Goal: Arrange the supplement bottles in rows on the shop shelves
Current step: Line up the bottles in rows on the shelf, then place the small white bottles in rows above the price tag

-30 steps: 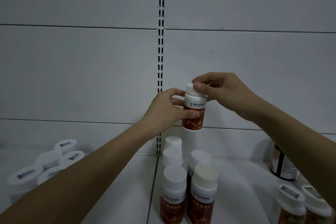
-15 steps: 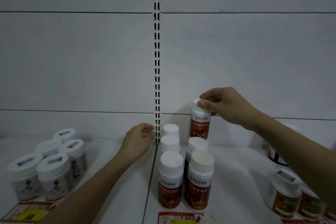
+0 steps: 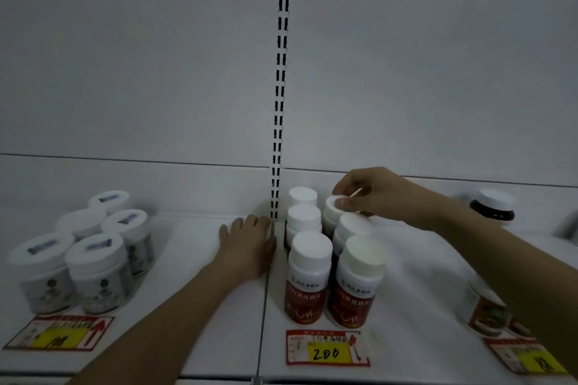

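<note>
Bottle (image 3: 332,212) lowered into back row, body hidden; right hand (image 3: 372,194) grip pinching cap.

1.0 s ago: both hands held the red-label bottle (image 3: 332,212) in the air before the back panel. Now the bottle stands on the shelf (image 3: 422,291) at the rear of the right-hand row, behind its two neighbours — apparently set down, base hidden. Right hand (image 3: 372,197) has come down with it, fingertips on the white cap. Left hand (image 3: 250,247) has let go and lies flat on the shelf by the centre seam — just left of the rows.
</note>
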A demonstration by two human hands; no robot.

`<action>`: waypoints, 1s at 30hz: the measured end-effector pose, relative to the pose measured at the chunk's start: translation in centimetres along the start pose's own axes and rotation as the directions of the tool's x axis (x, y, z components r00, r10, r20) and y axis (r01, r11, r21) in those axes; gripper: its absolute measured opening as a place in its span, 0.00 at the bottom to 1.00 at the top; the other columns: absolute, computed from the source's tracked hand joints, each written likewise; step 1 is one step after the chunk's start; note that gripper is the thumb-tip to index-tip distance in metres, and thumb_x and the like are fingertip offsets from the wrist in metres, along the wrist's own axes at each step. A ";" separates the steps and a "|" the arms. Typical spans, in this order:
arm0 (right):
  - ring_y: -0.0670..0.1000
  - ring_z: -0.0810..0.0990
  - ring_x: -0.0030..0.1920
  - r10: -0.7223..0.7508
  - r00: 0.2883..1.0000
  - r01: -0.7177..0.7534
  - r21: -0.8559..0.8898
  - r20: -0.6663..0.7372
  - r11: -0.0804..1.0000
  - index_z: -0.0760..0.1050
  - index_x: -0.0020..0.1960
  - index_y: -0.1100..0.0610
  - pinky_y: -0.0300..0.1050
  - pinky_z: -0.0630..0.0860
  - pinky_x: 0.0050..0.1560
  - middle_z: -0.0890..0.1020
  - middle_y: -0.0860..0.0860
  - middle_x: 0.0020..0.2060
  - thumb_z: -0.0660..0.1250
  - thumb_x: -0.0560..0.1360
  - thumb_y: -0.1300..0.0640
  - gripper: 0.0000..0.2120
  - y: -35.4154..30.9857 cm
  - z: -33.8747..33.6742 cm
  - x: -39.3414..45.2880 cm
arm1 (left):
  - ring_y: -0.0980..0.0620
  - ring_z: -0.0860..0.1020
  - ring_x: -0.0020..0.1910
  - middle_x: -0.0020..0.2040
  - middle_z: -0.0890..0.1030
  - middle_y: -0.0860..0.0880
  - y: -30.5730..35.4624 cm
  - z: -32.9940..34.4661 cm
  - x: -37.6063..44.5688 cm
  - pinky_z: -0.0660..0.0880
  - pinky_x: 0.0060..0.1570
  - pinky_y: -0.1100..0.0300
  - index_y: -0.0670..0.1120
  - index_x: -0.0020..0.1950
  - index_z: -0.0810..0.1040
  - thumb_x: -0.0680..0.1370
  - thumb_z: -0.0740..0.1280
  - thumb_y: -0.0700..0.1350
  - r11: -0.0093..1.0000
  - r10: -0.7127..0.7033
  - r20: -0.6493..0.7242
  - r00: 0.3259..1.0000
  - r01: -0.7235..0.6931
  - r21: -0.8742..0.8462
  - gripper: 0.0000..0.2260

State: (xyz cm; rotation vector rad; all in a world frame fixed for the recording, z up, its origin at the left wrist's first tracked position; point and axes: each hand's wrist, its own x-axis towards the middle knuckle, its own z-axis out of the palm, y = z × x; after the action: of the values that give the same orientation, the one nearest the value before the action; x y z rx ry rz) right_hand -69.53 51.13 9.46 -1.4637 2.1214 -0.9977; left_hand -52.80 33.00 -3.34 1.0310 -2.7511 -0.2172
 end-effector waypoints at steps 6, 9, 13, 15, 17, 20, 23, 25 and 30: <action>0.46 0.82 0.45 0.059 0.998 -0.059 0.011 -0.032 0.998 0.81 0.51 0.54 0.35 0.79 0.40 0.84 0.50 0.49 0.72 0.75 0.54 0.06 -0.4 0.7 -0.1 | 0.41 0.66 0.68 0.69 0.69 0.45 -0.3 -0.2 0.2 0.61 0.68 0.43 0.51 0.71 0.67 0.82 0.53 0.56 1.000 0.010 0.026 1.000 -0.010 0.026 0.20; 0.47 0.81 0.45 0.100 0.993 -0.102 -0.029 -0.067 0.994 0.80 0.52 0.54 0.38 0.79 0.42 0.84 0.51 0.50 0.71 0.76 0.53 0.07 -0.5 0.6 0.1 | 0.41 0.66 0.68 0.69 0.69 0.45 -0.4 -0.2 0.2 0.61 0.68 0.44 0.50 0.70 0.69 0.81 0.53 0.56 0.999 0.025 0.019 1.000 -0.026 0.033 0.20; 0.48 0.80 0.46 0.132 0.985 -0.139 -0.056 -0.107 0.989 0.79 0.55 0.50 0.38 0.79 0.41 0.82 0.48 0.50 0.67 0.78 0.50 0.07 -0.7 0.8 -0.6 | 0.41 0.66 0.68 0.69 0.69 0.46 -0.6 -0.4 0.2 0.61 0.68 0.45 0.51 0.71 0.68 0.81 0.53 0.56 0.999 0.039 0.004 0.999 -0.039 0.018 0.20; 0.50 0.81 0.48 0.129 0.977 -0.139 -0.045 -0.168 0.989 0.78 0.56 0.52 0.42 0.80 0.45 0.82 0.49 0.51 0.64 0.80 0.51 0.08 -0.7 0.5 -1.1 | 0.41 0.67 0.68 0.69 0.71 0.46 -0.5 -0.5 0.0 0.62 0.68 0.46 0.51 0.70 0.69 0.81 0.54 0.56 0.999 0.033 -0.001 0.999 -0.033 0.021 0.20; 0.50 0.81 0.49 0.113 0.968 -0.131 -0.064 -0.226 0.989 0.78 0.53 0.52 0.44 0.79 0.45 0.82 0.49 0.50 0.62 0.81 0.52 0.08 -0.7 -0.4 -1.9 | 0.41 0.72 0.64 0.64 0.76 0.46 -0.3 -1.2 -0.1 0.68 0.64 0.47 0.50 0.62 0.76 0.81 0.55 0.55 0.999 0.012 -0.001 1.000 -0.012 -0.040 0.17; 0.47 0.81 0.45 0.024 0.948 -0.080 -0.163 -0.318 0.983 0.78 0.47 0.50 0.38 0.74 0.39 0.83 0.46 0.44 0.61 0.81 0.53 0.09 -0.9 -3.3 -3.8 | 0.42 0.77 0.56 0.58 0.81 0.44 0.5 -5.0 0.5 0.75 0.57 0.49 0.47 0.53 0.79 0.81 0.58 0.50 0.967 -0.027 -0.070 0.997 0.009 -0.255 0.13; 0.48 0.81 0.39 -0.043 0.906 -0.045 -0.197 -0.421 0.979 0.79 0.42 0.52 0.37 0.72 0.36 0.84 0.47 0.39 0.60 0.81 0.52 0.12 -0.8 -7.4 -6.4 | 0.42 0.77 0.57 0.61 0.80 0.44 3.6 -11.6 1.1 0.74 0.57 0.51 0.47 0.60 0.79 0.81 0.60 0.50 0.942 -0.029 -0.295 0.955 -0.073 -0.329 0.13; 0.49 0.81 0.38 -0.060 0.889 -0.051 -0.229 -0.453 0.972 0.79 0.42 0.54 0.39 0.73 0.36 0.84 0.49 0.39 0.60 0.81 0.52 0.14 -0.7 -10.7 -8.4 | 0.45 0.77 0.54 0.59 0.80 0.46 7.5 -15.7 0.8 0.72 0.52 0.56 0.47 0.59 0.79 0.81 0.61 0.50 0.914 0.028 -0.409 0.912 -0.189 -0.359 0.12; 0.50 0.80 0.37 -0.101 0.864 -0.066 -0.310 -0.493 0.948 0.80 0.45 0.58 0.41 0.75 0.34 0.84 0.50 0.39 0.60 0.81 0.52 0.14 -0.2 -19.3 -14.4 | 0.51 0.76 0.52 0.53 0.79 0.52 20.9 -19.6 -2.3 0.68 0.51 0.61 0.49 0.58 0.79 0.80 0.62 0.51 0.818 0.207 -0.398 0.894 -0.381 -0.430 0.11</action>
State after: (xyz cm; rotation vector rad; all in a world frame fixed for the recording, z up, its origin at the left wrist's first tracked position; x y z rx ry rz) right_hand -76.35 70.87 21.47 -1.4816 2.7584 -1.1922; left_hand -59.78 48.84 19.66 0.4370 -2.3084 -0.6061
